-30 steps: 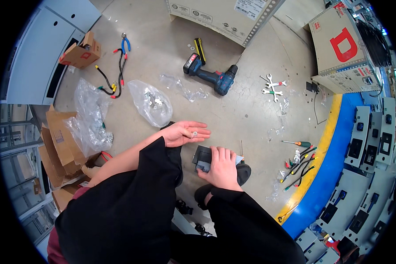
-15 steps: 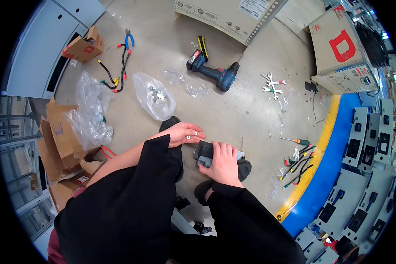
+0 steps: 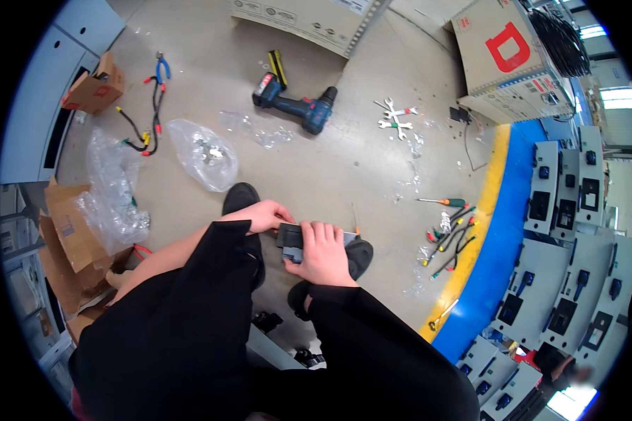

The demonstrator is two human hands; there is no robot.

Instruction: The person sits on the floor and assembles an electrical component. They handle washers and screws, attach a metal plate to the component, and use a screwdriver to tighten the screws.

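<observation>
My right hand (image 3: 321,256) is wrapped over a dark grey and black boxy component (image 3: 290,240), held above the floor between my shoes. At its left end is my left hand (image 3: 262,217), with thumb and fingers pinched together against the corner. Whatever the left fingertips hold is too small or hidden to name. Beyond the hands lies a clear plastic bag (image 3: 205,156) with small metal hardware inside. Just past the component, a thin tool with an orange handle (image 3: 357,230) shows beside my right shoe (image 3: 360,258).
A blue cordless drill (image 3: 298,105) lies ahead, with several wrenches (image 3: 398,119) to its right. Farther right are a screwdriver (image 3: 446,202) and short black cables (image 3: 453,238) near a yellow floor stripe (image 3: 497,165). An opened carton (image 3: 77,231) stands at left.
My left hand has turned and closed from an open palm with small white pieces to a pinch at the component's left end. The whole view has shifted, so the floor items sit farther left.
</observation>
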